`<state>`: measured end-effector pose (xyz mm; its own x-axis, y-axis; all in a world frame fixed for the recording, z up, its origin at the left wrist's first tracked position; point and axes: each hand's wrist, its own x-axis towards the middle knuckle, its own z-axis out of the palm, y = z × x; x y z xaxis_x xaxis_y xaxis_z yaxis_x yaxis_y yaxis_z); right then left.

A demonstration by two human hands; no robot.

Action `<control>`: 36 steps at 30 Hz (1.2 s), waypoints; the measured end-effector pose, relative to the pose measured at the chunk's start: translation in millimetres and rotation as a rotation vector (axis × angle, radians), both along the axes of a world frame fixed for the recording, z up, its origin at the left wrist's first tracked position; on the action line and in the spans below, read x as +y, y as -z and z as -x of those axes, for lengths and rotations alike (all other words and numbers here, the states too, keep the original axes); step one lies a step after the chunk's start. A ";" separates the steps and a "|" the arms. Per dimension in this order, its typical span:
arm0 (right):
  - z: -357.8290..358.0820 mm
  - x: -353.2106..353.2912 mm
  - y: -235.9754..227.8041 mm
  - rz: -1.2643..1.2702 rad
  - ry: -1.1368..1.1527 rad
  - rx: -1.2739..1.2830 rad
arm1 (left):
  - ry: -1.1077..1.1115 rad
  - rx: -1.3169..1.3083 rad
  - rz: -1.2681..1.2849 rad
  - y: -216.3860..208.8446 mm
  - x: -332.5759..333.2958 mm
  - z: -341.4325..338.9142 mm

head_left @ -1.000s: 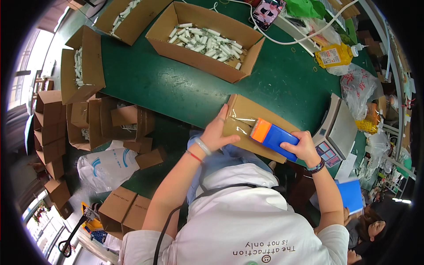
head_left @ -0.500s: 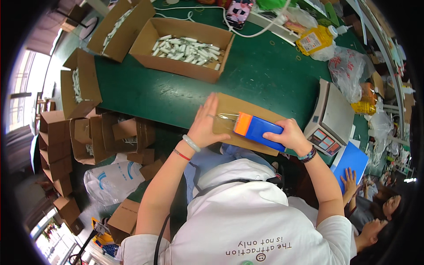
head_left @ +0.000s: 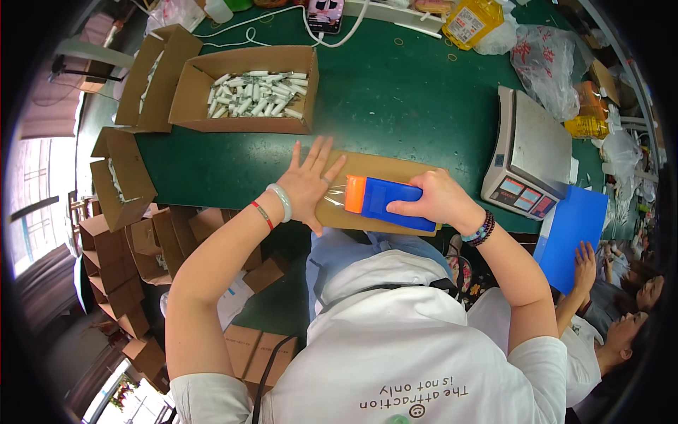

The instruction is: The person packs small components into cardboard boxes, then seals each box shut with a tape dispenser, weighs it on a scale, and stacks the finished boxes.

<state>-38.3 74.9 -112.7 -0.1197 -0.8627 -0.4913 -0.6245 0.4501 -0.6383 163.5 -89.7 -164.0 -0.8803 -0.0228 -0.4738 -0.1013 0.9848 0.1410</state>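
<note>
Gripping a blue-and-orange tape dispenser (head_left: 392, 201) by its blue end, the right hand (head_left: 439, 200) is closed around it, thumb on top, with the orange end aimed at the other hand. Beneath both lies a brown cardboard box (head_left: 381, 164), and the dispenser sits over its middle, just left of the right hand. The left hand (head_left: 304, 180) is flat with fingers spread wide, laid over the left end of that box and clasping nothing (a pale bangle (head_left: 280, 201) and a red band (head_left: 262, 215) circle its wrist). A shiny strip of clear tape (head_left: 333, 195) shows between the left hand and the dispenser. Near the right hand, on its right, stands a grey scale (head_left: 547, 134). Beyond the left hand, farther up the green table (head_left: 395, 106), an open box (head_left: 240, 125) holds a heap of small white tubes. Past the scale, to the lower right of the right hand, a co-worker's hand (head_left: 585, 267) touches a blue folder (head_left: 583, 219). Well ahead of the right hand lie a crumpled plastic bag (head_left: 544, 67) and a yellow bottle (head_left: 472, 22); a phone (head_left: 325, 15) lies far ahead of the left hand.
</note>
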 end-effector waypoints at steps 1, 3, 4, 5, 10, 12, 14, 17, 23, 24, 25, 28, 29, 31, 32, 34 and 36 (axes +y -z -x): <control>0.2 -1.8 -0.9 -0.011 -0.015 0.005 | -0.006 0.021 -0.025 3.3 -0.1 -1.2; 1.3 -3.8 -2.3 -0.025 -0.029 0.002 | -0.012 0.034 -0.054 5.7 1.3 0.0; 1.9 -4.2 -2.9 -0.042 -0.038 0.014 | -0.010 0.009 -0.033 4.9 3.2 3.1; 2.0 -4.2 -3.8 -0.057 -0.047 0.026 | -0.007 -0.014 -0.012 4.3 4.3 5.1; -2.1 -9.1 -12.2 -0.131 -0.101 0.041 | 0.002 0.053 -0.062 13.4 1.2 1.0; -0.3 -4.7 -11.5 -0.153 -0.131 0.046 | -0.001 0.058 -0.075 14.0 1.2 0.8; 6.0 8.8 -9.2 -0.005 -0.128 0.035 | -0.026 0.088 -0.088 14.0 3.1 1.7; 38.8 37.7 -18.8 0.061 -0.035 -0.049 | -0.018 0.090 -0.096 18.0 0.7 -0.8; 79.7 77.1 -20.7 -0.073 -0.028 -0.045 | -0.042 0.124 -0.131 18.5 -0.7 -2.2; 83.5 83.6 -13.8 -0.073 -0.019 -0.042 | -0.033 0.126 -0.132 18.3 -0.7 -1.1; 87.4 88.8 -1.9 -0.060 -0.022 -0.046 | -0.038 0.119 -0.129 18.2 -0.1 -0.7; 90.0 93.0 16.1 -0.051 -0.002 -0.028 | -0.047 0.103 -0.113 14.3 2.5 1.0; 91.7 94.6 18.8 -0.060 0.007 -0.029 | -0.052 0.092 -0.101 12.2 3.9 2.0; 91.9 96.0 21.5 -0.067 0.023 -0.034 | -0.035 0.044 -0.005 5.5 12.8 6.4; 91.9 96.4 22.0 -0.073 0.009 -0.011 | -0.021 -0.002 0.088 3.2 18.6 11.5; 92.0 96.5 22.2 -0.072 -0.004 0.012 | -0.020 0.070 0.033 6.7 34.2 26.6; 91.1 97.5 20.7 -0.057 0.004 -0.005 | -0.016 0.143 -0.027 7.8 48.7 43.5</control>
<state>-129.5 172.4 -133.4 -0.1206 -0.8329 -0.5401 -0.6190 0.4885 -0.6151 119.9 -41.0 -171.8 -0.9387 -0.0264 -0.3437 -0.0941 0.9788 0.1818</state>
